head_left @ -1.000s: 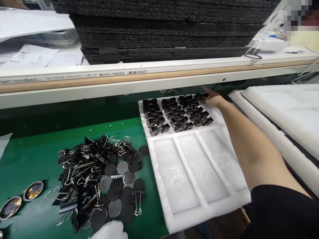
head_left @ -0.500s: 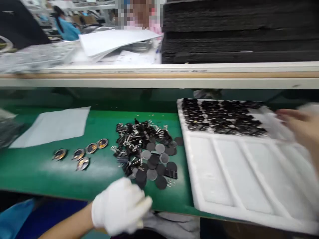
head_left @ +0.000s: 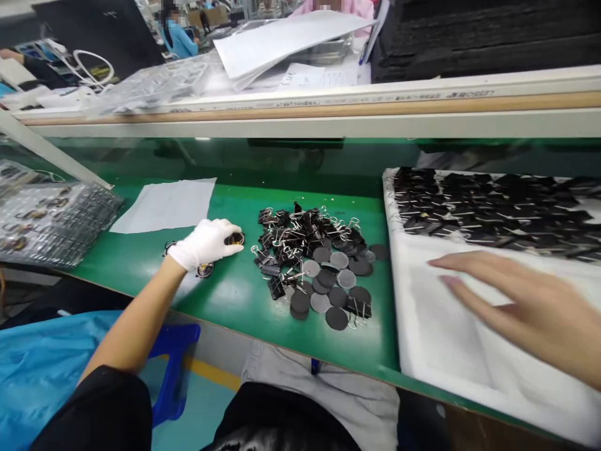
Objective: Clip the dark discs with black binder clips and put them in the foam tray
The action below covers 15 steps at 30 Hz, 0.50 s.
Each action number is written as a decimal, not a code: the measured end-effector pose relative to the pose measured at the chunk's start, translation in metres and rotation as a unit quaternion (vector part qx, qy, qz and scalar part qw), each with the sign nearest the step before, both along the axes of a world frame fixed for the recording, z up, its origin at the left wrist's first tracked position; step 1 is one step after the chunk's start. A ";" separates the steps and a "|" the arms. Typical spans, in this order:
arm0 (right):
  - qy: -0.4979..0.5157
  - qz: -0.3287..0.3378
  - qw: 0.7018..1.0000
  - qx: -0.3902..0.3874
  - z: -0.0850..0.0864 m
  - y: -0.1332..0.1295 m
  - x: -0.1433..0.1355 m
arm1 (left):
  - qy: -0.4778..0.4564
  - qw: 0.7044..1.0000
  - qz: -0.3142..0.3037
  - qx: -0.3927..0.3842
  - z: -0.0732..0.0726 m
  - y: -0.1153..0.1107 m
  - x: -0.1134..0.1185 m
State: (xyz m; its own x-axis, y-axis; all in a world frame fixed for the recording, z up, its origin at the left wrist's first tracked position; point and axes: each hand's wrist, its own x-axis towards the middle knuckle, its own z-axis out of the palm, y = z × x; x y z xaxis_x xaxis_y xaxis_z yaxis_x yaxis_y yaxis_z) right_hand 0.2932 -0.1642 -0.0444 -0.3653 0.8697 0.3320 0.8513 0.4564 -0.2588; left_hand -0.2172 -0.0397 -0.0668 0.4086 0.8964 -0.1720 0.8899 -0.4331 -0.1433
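Note:
My left hand point(head_left: 206, 243), in a white glove, has its thumb and fingers closed on a small round part point(head_left: 236, 238) with a dark and gold face. Another round part point(head_left: 205, 270) lies under the wrist, and one more is partly hidden behind it. To the right is a heap of black binder clips point(head_left: 300, 235), with black and grey discs point(head_left: 337, 318) spread at its near side. My bare right hand point(head_left: 511, 294), slightly blurred, hangs over the white foam tray point(head_left: 402, 313) with fingers apart and nothing in them. Rows of black clips point(head_left: 488, 200) fill the tray's far part.
A white sheet point(head_left: 164, 203) lies at the back left of the green table point(head_left: 225, 297). Clear plastic trays point(head_left: 56, 219) with round parts are stacked at far left. A shelf edge point(head_left: 300, 119) runs across the back, bearing papers and black foam point(head_left: 488, 37).
My left hand has moved from the table's front edge out to the round parts and grasped one. My right hand has come from the tray's far right corner nearer. The view has turned left.

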 end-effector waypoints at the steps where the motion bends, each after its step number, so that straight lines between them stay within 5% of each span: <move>1: 0.000 0.059 0.998 0.002 -0.005 -0.004 -0.015 | -0.002 1.000 -0.018 -0.009 0.001 0.007 0.001; 5: -0.090 0.102 0.991 -0.002 -0.020 -0.013 -0.062 | 0.000 0.999 -0.035 0.004 0.009 0.020 0.004; 9: -0.142 0.110 0.982 -0.058 -0.035 -0.005 -0.076 | -0.086 0.992 -0.020 0.094 0.029 0.011 0.014; 15: -0.148 0.161 0.970 -0.106 -0.050 0.016 -0.071 | -0.145 0.967 -0.174 0.119 0.057 -0.029 0.086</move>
